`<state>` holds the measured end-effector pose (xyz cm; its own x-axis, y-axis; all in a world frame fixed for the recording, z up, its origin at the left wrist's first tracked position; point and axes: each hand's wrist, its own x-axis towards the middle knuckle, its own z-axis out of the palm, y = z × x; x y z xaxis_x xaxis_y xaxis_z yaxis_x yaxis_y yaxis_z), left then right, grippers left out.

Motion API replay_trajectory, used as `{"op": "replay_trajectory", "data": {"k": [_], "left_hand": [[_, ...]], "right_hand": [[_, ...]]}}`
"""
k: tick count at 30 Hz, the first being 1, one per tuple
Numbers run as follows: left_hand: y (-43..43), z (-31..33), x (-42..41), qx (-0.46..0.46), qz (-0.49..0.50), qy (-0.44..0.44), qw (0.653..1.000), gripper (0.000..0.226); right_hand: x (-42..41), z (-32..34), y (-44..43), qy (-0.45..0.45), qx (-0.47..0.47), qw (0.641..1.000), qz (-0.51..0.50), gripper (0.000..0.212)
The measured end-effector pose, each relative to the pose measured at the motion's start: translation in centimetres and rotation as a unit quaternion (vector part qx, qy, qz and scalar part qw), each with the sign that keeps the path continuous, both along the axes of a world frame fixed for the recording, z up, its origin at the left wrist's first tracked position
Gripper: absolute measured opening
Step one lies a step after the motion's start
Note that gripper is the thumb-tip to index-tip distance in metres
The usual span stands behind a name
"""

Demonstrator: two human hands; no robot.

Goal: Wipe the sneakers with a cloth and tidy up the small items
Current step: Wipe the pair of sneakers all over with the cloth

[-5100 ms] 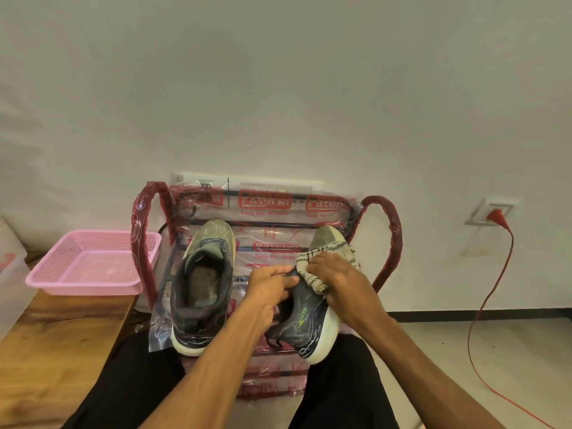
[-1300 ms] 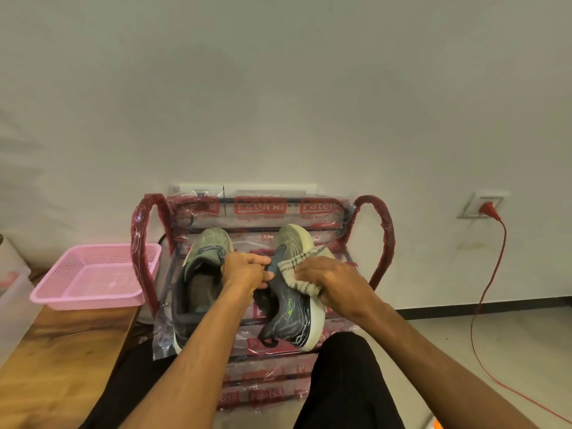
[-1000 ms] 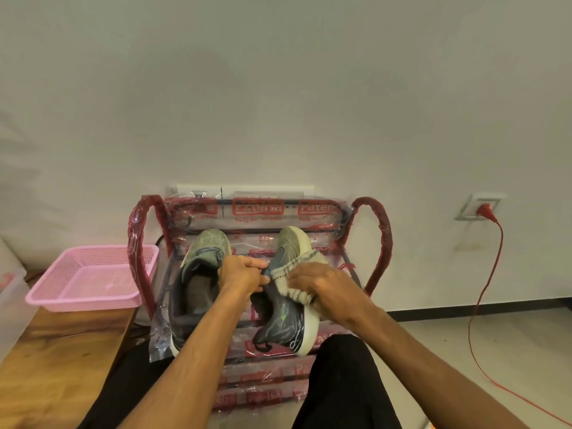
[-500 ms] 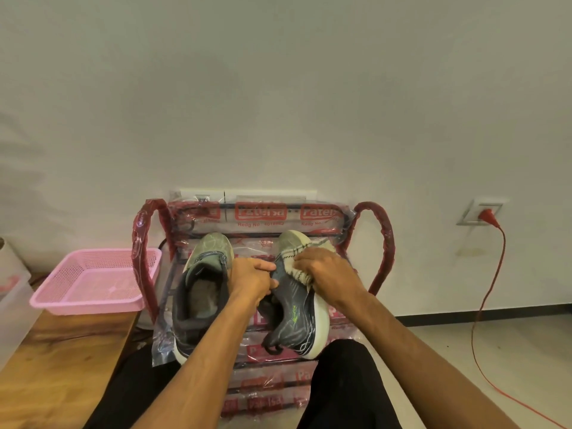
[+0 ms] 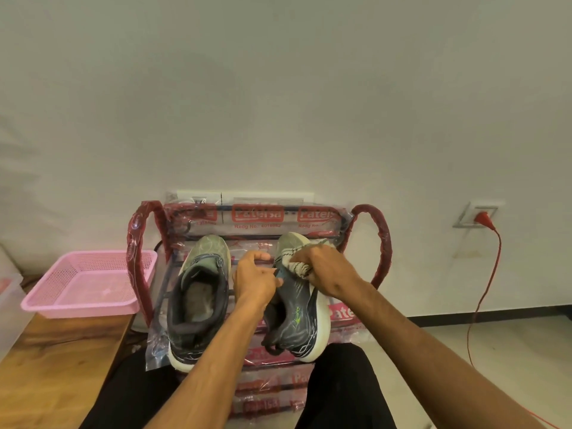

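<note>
Two grey-green sneakers with white soles sit on a red shoe rack (image 5: pixel 376 233) wrapped in clear plastic. The left sneaker (image 5: pixel 199 292) lies flat, its opening up. The right sneaker (image 5: pixel 298 317) is tipped onto its side. My left hand (image 5: pixel 253 281) grips the right sneaker at its opening. My right hand (image 5: pixel 322 270) holds a bunched white striped cloth (image 5: pixel 295 267) and presses it on the sneaker's upper near the toe.
A pink mesh basket (image 5: pixel 83 286) stands on a wooden bench (image 5: pixel 58 366) to the left. A red cable (image 5: pixel 483 289) hangs from a wall socket (image 5: pixel 476 213) at the right. My dark-trousered legs are below the rack, with tiled floor to the right.
The right sneaker has been tipped from flat onto its side. My right hand has rubbed the cloth back and forth and now sits nearer the toe. My left hand keeps its hold.
</note>
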<state>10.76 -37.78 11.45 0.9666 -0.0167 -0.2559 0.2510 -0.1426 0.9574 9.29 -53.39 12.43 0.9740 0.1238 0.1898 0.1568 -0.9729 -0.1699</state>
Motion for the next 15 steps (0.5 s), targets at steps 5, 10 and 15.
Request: {"op": "replay_trajectory", "data": {"k": [5,10,15], "left_hand": [[0.3,-0.2,-0.2,-0.007,0.004,0.005,1.000,0.049],[0.0,-0.2,-0.4,-0.026,-0.014,0.003,1.000,0.044],[0.8,-0.1,0.1,0.008,-0.010,-0.014,1.000,0.045]], "right_hand": [[-0.9,-0.2,0.9,0.026,0.076,0.996,0.045,0.038],[0.4,-0.2,0.0,-0.019,-0.068,0.997,-0.007,0.040],[-0.1,-0.8,0.7,-0.002,-0.073,0.996,0.047,0.046]]}}
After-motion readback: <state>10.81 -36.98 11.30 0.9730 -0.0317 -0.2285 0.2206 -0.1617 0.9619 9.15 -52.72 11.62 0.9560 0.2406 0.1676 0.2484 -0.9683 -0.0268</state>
